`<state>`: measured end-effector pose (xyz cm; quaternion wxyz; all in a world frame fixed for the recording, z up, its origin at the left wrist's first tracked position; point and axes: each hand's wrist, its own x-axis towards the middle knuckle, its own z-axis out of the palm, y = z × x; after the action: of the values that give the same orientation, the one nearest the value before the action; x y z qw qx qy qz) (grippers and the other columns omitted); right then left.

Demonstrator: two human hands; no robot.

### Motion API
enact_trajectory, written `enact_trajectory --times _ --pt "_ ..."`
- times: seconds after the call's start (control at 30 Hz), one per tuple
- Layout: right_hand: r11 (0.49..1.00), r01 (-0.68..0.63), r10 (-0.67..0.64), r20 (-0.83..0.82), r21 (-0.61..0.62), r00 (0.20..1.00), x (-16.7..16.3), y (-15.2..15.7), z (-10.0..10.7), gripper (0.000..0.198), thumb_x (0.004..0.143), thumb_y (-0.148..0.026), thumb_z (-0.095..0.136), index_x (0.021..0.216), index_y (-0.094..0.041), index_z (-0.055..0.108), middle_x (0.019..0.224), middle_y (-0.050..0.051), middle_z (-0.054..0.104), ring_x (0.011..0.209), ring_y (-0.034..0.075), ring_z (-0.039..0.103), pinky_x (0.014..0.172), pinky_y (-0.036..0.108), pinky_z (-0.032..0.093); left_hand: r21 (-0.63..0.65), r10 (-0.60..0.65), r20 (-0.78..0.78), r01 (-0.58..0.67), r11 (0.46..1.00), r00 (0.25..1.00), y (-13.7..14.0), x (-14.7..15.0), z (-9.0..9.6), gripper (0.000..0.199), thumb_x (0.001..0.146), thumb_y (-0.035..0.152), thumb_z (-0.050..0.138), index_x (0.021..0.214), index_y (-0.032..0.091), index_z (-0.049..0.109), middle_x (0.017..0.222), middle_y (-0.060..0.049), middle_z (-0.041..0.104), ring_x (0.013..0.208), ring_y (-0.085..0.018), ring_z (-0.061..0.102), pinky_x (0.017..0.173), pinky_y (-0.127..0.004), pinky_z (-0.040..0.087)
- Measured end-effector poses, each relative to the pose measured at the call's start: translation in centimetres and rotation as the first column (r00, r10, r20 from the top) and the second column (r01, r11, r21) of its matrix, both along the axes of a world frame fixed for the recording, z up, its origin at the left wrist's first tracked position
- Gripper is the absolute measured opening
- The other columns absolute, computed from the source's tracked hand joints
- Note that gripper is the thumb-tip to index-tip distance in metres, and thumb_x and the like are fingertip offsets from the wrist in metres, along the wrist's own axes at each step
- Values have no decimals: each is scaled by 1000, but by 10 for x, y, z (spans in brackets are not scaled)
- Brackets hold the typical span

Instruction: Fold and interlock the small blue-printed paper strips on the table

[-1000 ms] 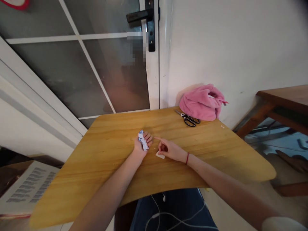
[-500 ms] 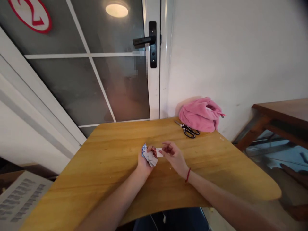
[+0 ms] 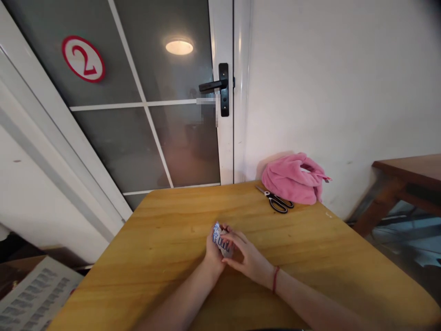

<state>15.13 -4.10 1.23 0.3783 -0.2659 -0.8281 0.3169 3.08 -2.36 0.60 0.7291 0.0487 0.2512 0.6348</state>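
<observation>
My left hand [image 3: 215,255] is closed around a small stack of printed cards [image 3: 221,240] above the middle of the wooden table [image 3: 165,230]. White with blue print shows on the visible face; the print is too small to read. From the right, my right hand [image 3: 243,253] reaches over the stack, fingertips on its upper side and thumb at the lower edge. Some of its fingertips are hidden. A red bracelet [image 3: 276,279] circles the right wrist.
Black-handled scissors [image 3: 277,202] lie at the back right, beside a pink plush bundle [image 3: 292,178] against the wall. Behind the table is a glass-paned door [image 3: 188,147] with a black handle [image 3: 223,89]. A printed box [image 3: 34,294] stands low left, another wooden table [image 3: 409,170] right.
The white card pinched in my right hand no longer shows apart from the stack. My right hand has closed in on my left, and the stack now shows a blue-printed face. The view has tilted up.
</observation>
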Motion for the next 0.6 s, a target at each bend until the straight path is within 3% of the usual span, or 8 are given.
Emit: enact_trajectory --times 0.1,0.27,0.47,0.6 --pt "997 8 -10 33 78 999 1 1 0 49 78 -28 59 124 -26 44 125 9 47 120 22 39 101 40 37 25 8 9 -8 1000 1000 1 -2 6 24 78 25 43 59 16 53 56 -1 51 51 -11 52 50 -21 42" --pt "987 81 -87 36 142 996 -1 6 -5 42 83 -19 49 123 -28 48 120 8 52 115 20 45 99 42 39 32 6 -58 -4 999 998 -1 -1 7 18 76 20 46 61 16 54 60 0 54 55 -10 55 58 -21 44" --pt "982 187 -187 -10 39 982 1 15 -7 33 80 -18 53 112 -27 59 110 6 59 104 20 53 92 40 44 -16 -19 -168 16 1000 986 -1 6 2 18 78 31 53 69 16 54 62 2 55 56 -11 54 56 -24 42" --pt "982 187 -187 -14 -42 982 3 13 -2 30 83 -20 49 111 -25 59 107 7 58 97 18 55 87 35 46 136 81 -350 -35 990 933 -2 10 0 28 72 41 62 71 17 50 61 4 50 55 -9 48 55 -21 38"
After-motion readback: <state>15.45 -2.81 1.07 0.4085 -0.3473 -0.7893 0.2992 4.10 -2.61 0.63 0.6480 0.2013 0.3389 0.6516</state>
